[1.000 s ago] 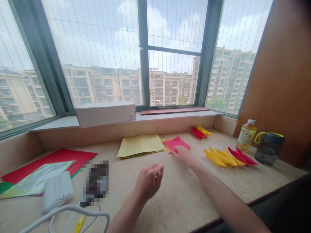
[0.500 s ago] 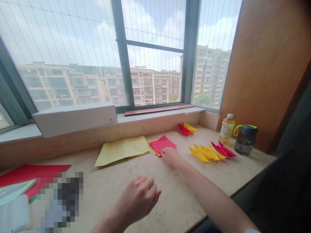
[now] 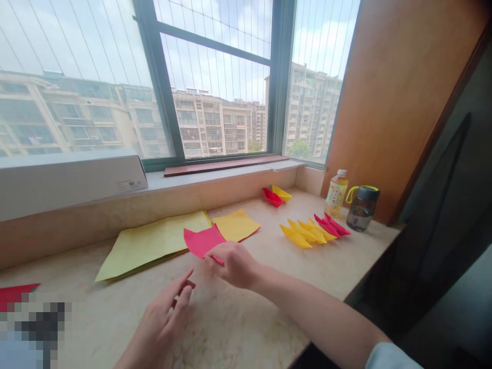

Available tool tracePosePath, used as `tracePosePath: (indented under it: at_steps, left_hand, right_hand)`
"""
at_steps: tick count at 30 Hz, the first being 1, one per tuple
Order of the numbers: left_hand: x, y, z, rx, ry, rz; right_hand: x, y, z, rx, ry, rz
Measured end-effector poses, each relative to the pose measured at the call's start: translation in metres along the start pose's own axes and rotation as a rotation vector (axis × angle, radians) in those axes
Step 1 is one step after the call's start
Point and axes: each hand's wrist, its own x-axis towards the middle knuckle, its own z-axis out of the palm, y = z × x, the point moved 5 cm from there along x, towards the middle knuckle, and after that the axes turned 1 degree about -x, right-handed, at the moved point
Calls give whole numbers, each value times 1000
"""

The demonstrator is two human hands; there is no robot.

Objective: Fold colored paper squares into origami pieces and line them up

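Observation:
My right hand (image 3: 232, 264) pinches the near edge of a pink square sheet of paper (image 3: 203, 242). The sheet is lifted and slightly curved, above the counter in front of larger pale yellow sheets (image 3: 149, 243). Just behind it lies a small stack of square paper (image 3: 237, 224) with a yellow sheet on top. My left hand (image 3: 163, 315) is nearer to me and to the left, empty, its thumb and fingers apart. Over to the right stand several yellow folded paper boats (image 3: 305, 233) beside pink-red ones (image 3: 332, 225).
A red boat (image 3: 272, 198) and a yellow boat (image 3: 282, 193) sit near the sill. A drink bottle (image 3: 336, 193) and a dark-lidded water bottle (image 3: 361, 210) stand far right. A white box (image 3: 69, 182) rests on the sill. Red paper (image 3: 17, 294) lies far left.
My right hand has drawn the pink sheet off the small stack, toward me and left, uncovering yellow paper. My left hand has uncurled. The view has swung right.

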Motion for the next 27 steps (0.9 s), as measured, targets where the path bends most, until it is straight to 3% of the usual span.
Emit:
tracePosePath:
  at_steps: [2,5,11,12,17,21,23,25,27]
  left_hand:
    - [0,-4,-5,-43,12,-73]
    - [-1,8,-12,-128,-15,-102]
    - [-1,22,-12,-397,58,-250]
    - [0,20,-11,-443,73,-254]
    - [-3,8,-7,-741,89,-321]
    - [-6,11,-4,-927,63,-313]
    - [-7,14,-3,-970,64,-282]
    - [-8,15,-4,-971,64,-254]
    - [-9,14,-7,-939,70,-241]
  right_hand:
    - [-9,-26,4,97,37,-173]
    - [-21,-55,10,189,1,-365]
    - [-29,-65,11,304,-79,-417]
    - [-30,-62,10,320,-76,-395]
    - [-25,-24,-5,301,188,-110]
    - [-21,12,-10,442,340,224]
    - [-20,21,-3,714,248,368]
    - [-20,20,3,928,121,418]
    - [-21,14,5,961,8,414]
